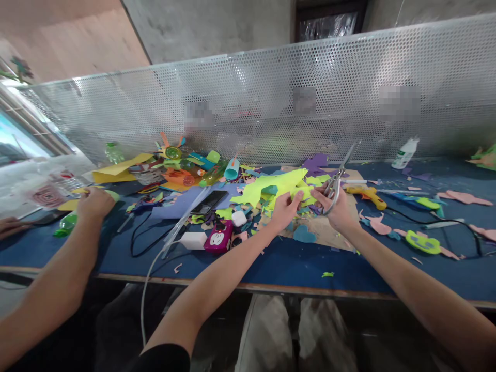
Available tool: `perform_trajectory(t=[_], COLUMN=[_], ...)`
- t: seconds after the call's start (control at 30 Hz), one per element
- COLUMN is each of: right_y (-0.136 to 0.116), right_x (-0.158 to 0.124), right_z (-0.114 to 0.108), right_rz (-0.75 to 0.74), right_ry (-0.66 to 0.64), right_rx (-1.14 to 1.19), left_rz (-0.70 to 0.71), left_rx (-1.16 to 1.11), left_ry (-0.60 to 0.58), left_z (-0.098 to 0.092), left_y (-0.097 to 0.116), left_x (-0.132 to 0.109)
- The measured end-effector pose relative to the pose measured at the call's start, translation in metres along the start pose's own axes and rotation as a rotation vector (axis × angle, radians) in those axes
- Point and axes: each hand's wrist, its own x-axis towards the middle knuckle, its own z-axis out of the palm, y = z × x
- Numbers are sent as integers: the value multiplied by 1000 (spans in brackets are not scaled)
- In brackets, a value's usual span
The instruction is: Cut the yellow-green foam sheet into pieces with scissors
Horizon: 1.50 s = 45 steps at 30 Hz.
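Observation:
My left hand is closed, pinching the lower edge of a bright yellow-green sheet of paper or thin foam with ragged, cut edges. Close to its right, my right hand is closed around a pair of metal scissors, whose blades point up and away from the sheet. The fingertips of that hand also reach the sheet's right end; whether they grip it I cannot tell. Under both hands lie a brown board and many coloured scraps, with a teal heart-shaped cutout near the front.
A yellow glue gun with a black cord lies to the right, near a white bottle. On the left are a phone, a magenta device and a white charger. Another person's hand works farther left. A perforated metal screen stands behind.

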Motion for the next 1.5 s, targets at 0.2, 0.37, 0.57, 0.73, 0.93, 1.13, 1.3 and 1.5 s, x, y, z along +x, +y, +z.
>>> perform_trajectory(t=[0.2, 0.37, 0.57, 0.73, 0.93, 1.13, 1.3, 1.5], right_y=[-2, -1, -3, -16, -16, 6, 4, 1], right_x=[-3, -2, -3, -7, -10, -10, -10, -12], right_z=[2, 1, 4, 4, 1, -5, -3, -2], right_rz=[-40, -64, 20, 23, -6, -3, 85, 87], right_ry=[-21, -6, -45, -108, -409, -508, -597, -608], right_rx=[-40, -69, -9, -116, -480, -684, -757, -666], left_rz=[86, 127, 120, 106, -24, -15, -16, 35], left_rx=[148, 172, 110, 21, -322, -405, -419, -500], left_ry=[96, 51, -110, 10, 332, 464, 452, 343], left_z=[-4, -4, 2, 1, -5, -10, -8, -5], left_y=[2, 3, 0, -3, -7, -10, -12, 0], left_x=[0, -3, -8, -5, 9, 17, 16, 8])
